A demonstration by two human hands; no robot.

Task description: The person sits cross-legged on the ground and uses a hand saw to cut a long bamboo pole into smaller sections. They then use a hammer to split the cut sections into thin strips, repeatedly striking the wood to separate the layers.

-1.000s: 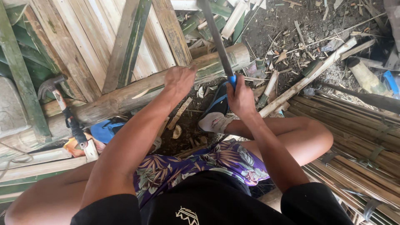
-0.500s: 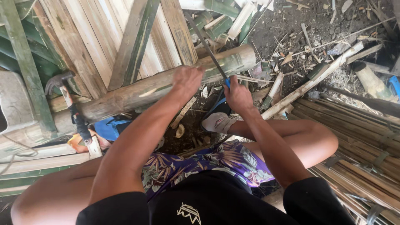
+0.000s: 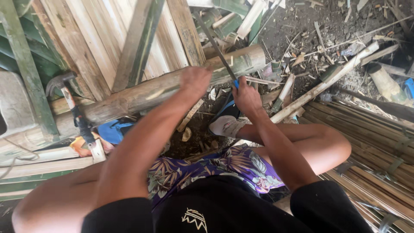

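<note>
A thick bamboo pole (image 3: 142,95) lies slanted across the ground in front of me. My left hand (image 3: 195,80) presses down on its top side near the right end. My right hand (image 3: 246,96) grips the blue handle of a long dark blade (image 3: 213,41), whose edge lies across the pole's right end (image 3: 248,60). I sit low with my knees spread, wearing patterned purple shorts and a black shirt.
A claw hammer (image 3: 69,105) leans against the pole at the left. Split bamboo slats (image 3: 86,39) lie behind, a woven bamboo mat (image 3: 379,142) is at the right, and chips and offcuts (image 3: 310,56) litter the dirt. A blue and orange item (image 3: 110,131) sits under the pole.
The blade has come down from a raised position onto the pole's right end. My right hand moved slightly forward and down with it. My left hand stayed on the pole.
</note>
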